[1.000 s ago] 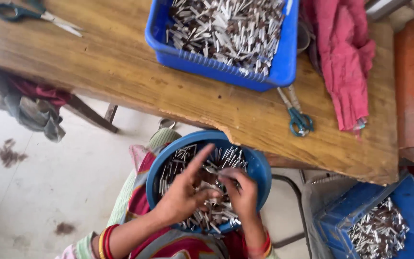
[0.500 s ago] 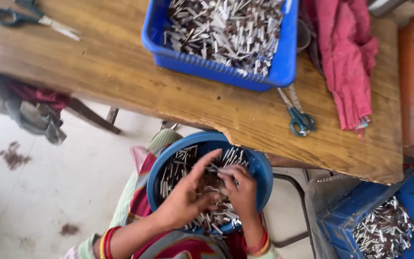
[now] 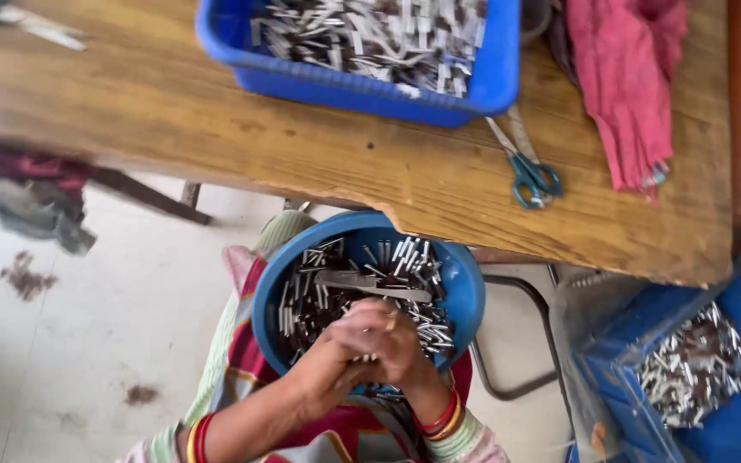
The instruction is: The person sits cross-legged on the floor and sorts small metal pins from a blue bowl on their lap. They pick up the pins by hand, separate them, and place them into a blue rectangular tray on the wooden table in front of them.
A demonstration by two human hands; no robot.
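Both hands, left [image 3: 336, 364] and right [image 3: 388, 339], were clenched together on small sticks [image 3: 319, 300] over the lap-held bowl [image 3: 460, 287], sorting judged underway, careful finger separation needed.

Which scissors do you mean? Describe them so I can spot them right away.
On the wooden table, look just right of the blue rectangular crate of small metal pieces, beside the pink cloth. The scissors lie flat there; their teal handles, pointing toward the table's near edge, set them apart.

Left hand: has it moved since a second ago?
Yes. The left hand, earlier spread open over the round blue bowl, has closed in against the right hand.
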